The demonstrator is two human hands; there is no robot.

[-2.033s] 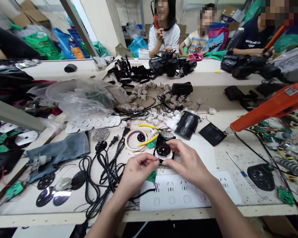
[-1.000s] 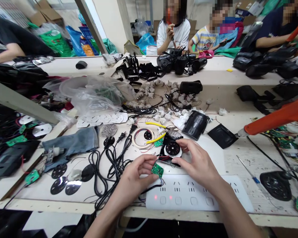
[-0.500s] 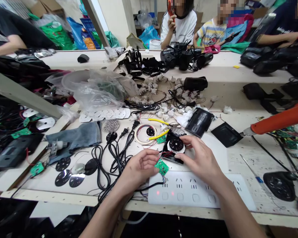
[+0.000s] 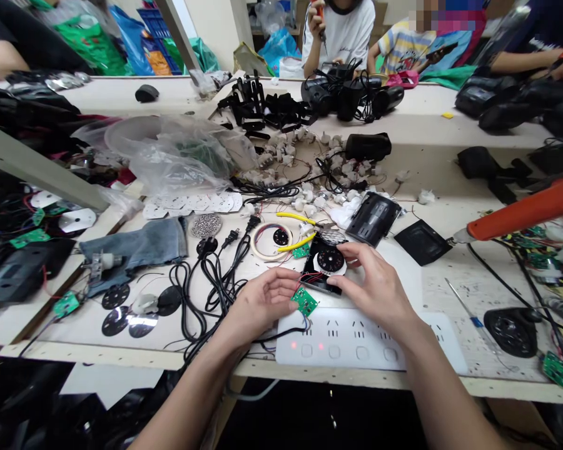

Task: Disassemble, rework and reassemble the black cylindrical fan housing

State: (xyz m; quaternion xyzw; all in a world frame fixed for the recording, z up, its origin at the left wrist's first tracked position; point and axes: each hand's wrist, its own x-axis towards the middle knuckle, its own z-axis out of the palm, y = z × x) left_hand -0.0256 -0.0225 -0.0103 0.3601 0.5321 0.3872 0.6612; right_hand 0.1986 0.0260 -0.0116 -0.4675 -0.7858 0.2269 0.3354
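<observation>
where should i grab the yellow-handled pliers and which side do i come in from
Grip both handles of the yellow-handled pliers, probably from above and the left. The handles spread toward that side, over the roll of tape, while the head points right. A small white part appears between the handles, so squeezing them together may catch it.
</observation>
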